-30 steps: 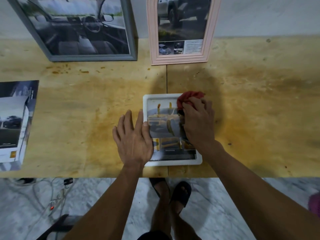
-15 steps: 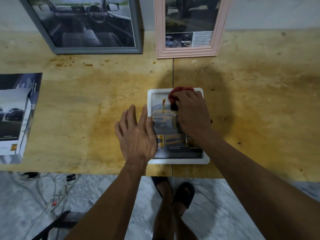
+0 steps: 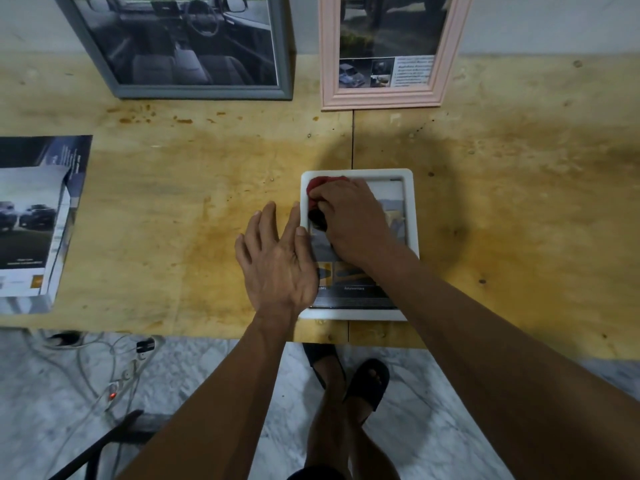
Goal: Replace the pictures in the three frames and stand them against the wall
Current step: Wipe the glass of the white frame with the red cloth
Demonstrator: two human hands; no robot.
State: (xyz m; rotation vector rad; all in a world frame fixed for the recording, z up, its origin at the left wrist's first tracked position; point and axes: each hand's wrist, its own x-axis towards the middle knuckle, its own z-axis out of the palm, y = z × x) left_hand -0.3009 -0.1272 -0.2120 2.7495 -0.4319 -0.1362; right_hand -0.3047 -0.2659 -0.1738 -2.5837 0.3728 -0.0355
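Your right hand (image 3: 349, 220) clenching a red cloth (image 3: 320, 184) on the white frame (image 3: 410, 216) lying flat near the table's (image 3: 519, 202) front edge, your left hand (image 3: 277, 261) flat, fingers straight, pressing its left rim, grey frame (image 3: 114, 77) and pink frame (image 3: 446, 64) leaning on the wall, print everywhere too blurred to read

Setting: a plain domestic or makeshift work room, shown by a stained plywood bench (image 3: 173, 202) set against a bare grey wall (image 3: 554, 22), a marble-patterned tile floor (image 3: 207, 393), and loose cables with a power strip (image 3: 114, 375) underneath.
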